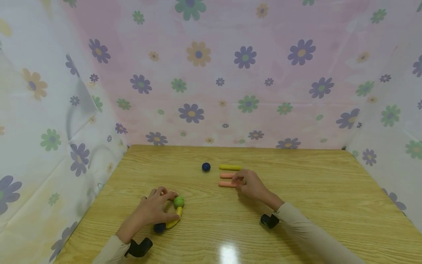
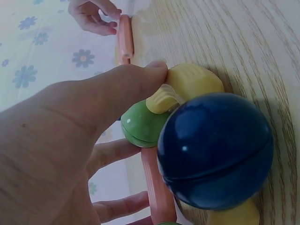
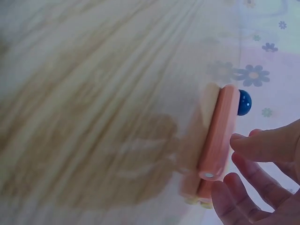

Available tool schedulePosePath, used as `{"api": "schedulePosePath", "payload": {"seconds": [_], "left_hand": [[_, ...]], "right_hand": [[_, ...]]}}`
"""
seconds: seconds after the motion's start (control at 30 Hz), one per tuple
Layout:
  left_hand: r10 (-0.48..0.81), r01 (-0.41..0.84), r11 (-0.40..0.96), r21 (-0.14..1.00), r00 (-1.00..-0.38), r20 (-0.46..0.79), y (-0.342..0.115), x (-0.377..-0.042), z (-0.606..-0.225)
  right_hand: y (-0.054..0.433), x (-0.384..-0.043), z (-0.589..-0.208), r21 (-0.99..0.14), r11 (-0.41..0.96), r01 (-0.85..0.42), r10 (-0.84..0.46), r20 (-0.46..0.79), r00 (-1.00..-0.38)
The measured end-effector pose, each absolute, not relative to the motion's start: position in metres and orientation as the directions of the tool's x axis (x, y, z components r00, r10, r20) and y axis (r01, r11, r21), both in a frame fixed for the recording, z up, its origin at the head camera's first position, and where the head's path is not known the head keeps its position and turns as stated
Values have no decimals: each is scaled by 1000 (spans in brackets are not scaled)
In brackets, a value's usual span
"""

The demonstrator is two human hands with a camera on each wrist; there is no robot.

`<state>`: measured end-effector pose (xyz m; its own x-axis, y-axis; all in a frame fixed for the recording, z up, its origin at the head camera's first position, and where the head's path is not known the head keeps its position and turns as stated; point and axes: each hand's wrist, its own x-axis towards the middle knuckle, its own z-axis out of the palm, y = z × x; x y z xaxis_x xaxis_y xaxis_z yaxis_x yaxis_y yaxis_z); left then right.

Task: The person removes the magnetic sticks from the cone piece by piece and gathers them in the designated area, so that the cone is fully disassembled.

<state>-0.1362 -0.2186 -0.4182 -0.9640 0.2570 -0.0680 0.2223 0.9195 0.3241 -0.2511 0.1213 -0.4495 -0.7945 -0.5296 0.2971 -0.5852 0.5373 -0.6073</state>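
Note:
At the table's left, my left hand (image 1: 152, 209) holds a toy structure of balls and rods. Its thumb presses a curved yellow rod (image 1: 170, 224), and a fingertip touches the green ball (image 1: 179, 201). A dark blue ball (image 2: 215, 150) joins this piece nearest the wrist, and a pink rod (image 2: 158, 187) runs from the green ball under the hand. Over the right ends of two loose pink rods (image 1: 225, 184) is my right hand (image 1: 252, 185). In the right wrist view, its thumb and fingers are apart beside the nearer pink rod (image 3: 220, 133), with no clear grip.
A straight yellow rod (image 1: 230, 167) lies beyond the pink ones, with a loose dark blue ball (image 1: 206, 167) to its left. All rest on a wooden table (image 1: 296, 176). Flowered cloth (image 1: 217, 66) hangs behind and along both sides.

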Motion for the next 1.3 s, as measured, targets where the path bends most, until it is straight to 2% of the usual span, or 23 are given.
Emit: {"api": "schedulePosePath", "payload": {"seconds": [0.2, 0.53, 0.77, 1.17, 1.3], "left_hand": [[244, 213, 930, 301, -968, -68, -218, -136, -419], [200, 176, 954, 242, -977, -78, -210, -133, -420], [174, 160, 953, 259, -984, -34, -206, -129, -422], [274, 239, 909, 341, -960, -59, -219, -125, -420], [265, 229, 906, 355, -963, -55, -218, -124, -421]], "right_hand": [[119, -248, -443, -601, 533, -595, -527, 315, -790], [110, -237, -431, -626, 433, -649, -606, 331, -723], [96, -224, -426, -668, 334, -665, -690, 307, -655], [60, -203, -426, -644, 341, -685, -763, 236, -602], [46, -198, -429, -662, 333, -672, -779, 208, -591]]}}
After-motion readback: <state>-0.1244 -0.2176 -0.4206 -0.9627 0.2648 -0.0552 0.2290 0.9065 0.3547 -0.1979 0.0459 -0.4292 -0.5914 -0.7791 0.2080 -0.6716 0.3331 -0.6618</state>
